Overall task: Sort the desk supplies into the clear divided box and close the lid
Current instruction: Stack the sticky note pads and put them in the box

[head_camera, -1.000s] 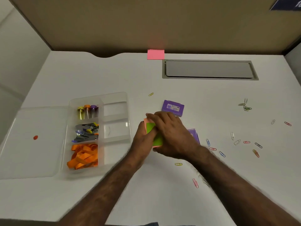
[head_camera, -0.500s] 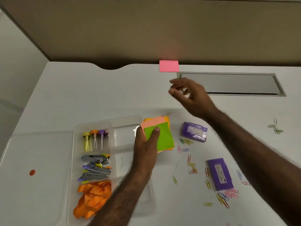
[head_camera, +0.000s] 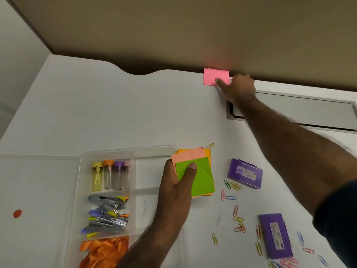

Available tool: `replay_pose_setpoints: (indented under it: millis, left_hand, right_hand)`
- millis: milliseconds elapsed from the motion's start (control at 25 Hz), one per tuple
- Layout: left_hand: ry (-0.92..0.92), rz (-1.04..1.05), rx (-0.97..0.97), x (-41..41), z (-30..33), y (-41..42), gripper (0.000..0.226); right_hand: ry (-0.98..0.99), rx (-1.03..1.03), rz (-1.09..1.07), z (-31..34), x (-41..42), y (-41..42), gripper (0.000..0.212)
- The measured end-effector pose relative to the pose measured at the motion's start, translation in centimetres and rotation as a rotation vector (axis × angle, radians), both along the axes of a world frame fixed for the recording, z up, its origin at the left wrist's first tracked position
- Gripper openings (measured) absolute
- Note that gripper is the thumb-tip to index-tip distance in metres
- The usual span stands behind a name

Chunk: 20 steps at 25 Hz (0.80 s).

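My left hand (head_camera: 176, 187) pinched the sticky-note stack (head_camera: 199, 171); my right hand (head_camera: 238, 87) gripped the pink note pad (head_camera: 213, 76).

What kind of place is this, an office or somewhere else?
Most likely an office cubicle. A white desk backs onto a tan partition wall, a grey cable hatch is set into the desktop, and paper clips and sticky notes lie about.

Single head-worn wide-angle view, looking forward and down, close over white desk (head_camera: 96, 113)
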<state>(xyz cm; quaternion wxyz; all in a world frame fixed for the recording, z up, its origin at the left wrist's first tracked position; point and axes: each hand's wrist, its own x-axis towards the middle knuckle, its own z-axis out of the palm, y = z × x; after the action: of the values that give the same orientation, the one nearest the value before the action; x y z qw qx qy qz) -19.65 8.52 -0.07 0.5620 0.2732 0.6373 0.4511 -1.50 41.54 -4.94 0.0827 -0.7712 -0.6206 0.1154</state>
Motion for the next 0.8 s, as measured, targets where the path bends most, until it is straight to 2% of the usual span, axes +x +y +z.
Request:
replay_pose_setpoints:
  millis: [160, 360, 440, 560, 640, 800]
  left_hand:
    - [-0.043, -0.012, -0.025, 0.1, 0.5, 0.6, 0.04]
    - [-0.048, -0.044, -0.056, 0.9, 1.2, 0.8, 0.038]
    - [-0.047, -0.057, -0.058, 1.1, 1.7, 0.8, 0.038]
    - [-0.029, -0.074, -0.047, 1.4, 2.4, 0.6, 0.038]
    - [-0.013, -0.08, -0.044, 1.7, 2.8, 0.3, 0.042]
    - [0.029, -0.078, -0.035, 2.4, 3.4, -0.7, 0.05]
  right_hand:
    - [-0.026, -0.015, -0.075, -0.5, -1.3, 1.5, 0.09]
    - [0.167, -0.106, -0.237, 0.5, -1.6, 2.8, 0.094]
    - [0.235, -0.081, -0.277, 0.6, -1.5, 2.4, 0.078]
    - [0.429, -0.009, -0.295, 0.6, -1.4, 0.5, 0.034]
    - [0.56, 0.051, -0.267, 1.1, -1.5, -1.8, 0.014]
    - [0.809, 0.12, -0.195, 3.0, -1.2, -7.5, 0.018]
